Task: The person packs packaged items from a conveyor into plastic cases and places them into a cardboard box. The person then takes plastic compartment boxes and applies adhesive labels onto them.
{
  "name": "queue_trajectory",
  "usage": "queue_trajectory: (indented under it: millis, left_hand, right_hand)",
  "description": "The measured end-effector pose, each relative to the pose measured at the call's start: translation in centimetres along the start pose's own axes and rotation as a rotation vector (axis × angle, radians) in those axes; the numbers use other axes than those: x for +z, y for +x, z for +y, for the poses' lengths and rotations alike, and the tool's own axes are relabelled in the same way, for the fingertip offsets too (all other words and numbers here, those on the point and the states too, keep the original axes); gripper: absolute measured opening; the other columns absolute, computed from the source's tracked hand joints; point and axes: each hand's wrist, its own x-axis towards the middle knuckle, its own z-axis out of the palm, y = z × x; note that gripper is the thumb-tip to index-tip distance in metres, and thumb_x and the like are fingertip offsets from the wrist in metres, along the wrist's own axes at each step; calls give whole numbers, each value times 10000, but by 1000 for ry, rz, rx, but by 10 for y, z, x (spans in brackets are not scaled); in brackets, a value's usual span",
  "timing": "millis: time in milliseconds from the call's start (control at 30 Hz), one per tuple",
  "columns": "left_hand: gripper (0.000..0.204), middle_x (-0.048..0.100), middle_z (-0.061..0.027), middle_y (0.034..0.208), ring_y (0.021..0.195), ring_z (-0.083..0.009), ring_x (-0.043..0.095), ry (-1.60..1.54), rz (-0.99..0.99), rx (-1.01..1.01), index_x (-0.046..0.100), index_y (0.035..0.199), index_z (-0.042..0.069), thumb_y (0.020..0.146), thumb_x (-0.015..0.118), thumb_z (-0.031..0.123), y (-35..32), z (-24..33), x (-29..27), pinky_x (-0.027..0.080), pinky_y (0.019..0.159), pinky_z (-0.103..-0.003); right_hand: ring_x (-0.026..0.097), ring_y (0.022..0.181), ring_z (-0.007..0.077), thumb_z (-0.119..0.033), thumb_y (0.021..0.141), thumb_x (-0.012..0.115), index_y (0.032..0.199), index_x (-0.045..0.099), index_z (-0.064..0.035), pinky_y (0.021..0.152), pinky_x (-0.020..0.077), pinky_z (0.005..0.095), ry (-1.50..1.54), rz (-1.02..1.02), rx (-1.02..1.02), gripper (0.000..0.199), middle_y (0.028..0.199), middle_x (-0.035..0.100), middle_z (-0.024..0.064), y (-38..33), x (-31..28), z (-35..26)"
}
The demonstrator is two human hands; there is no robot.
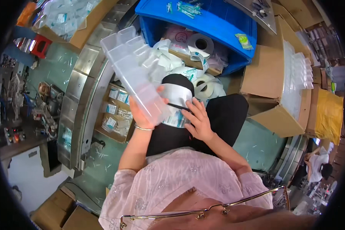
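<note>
My left hand [142, 111] grips the lower end of a long stack of clear plastic trays [131, 71], which leans up and to the left. A roll of labels [176, 94] with a white band rests on my lap, a strip of blue-and-white labels [175, 119] showing at its near side. My right hand [199, 122] is at the right edge of the roll, fingers spread and slightly bent, fingertips touching it. A dark round thing [178, 79] sits just beyond the roll. The left fingertips are partly hidden behind the trays.
Ahead stands a blue bin [197, 17] with more label rolls [200, 43] below its lid. Left are a metal conveyor frame [77, 86] and a carton of packed bags [117, 109]. A carton of clear trays [272, 76] stands right; another person [318, 165] works far right.
</note>
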Motion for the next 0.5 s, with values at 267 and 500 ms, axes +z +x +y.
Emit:
queue_trajectory:
  millis: [267,500]
  left_hand:
    - [565,570,-134,1030,939,-280,570,137,282,210,494,1131,87,790,463,537,-48,10,-12,469,796,-455]
    - [549,561,-110,1050,999,-291,545,107,296,252,481,1152,100,808,453,527,-61,17,-32,453,812,-487]
  right_hand:
    - [259,1284,307,-223,714,647,1080,598,-229,964,195,613,-266,-37,-94,369,1351,358,58,10,12,-11]
    - [256,1282,337,-242,688,662,1080,598,-175,977,142,607,-251,-54,-123,403,1346,368,85,-36,1,-3]
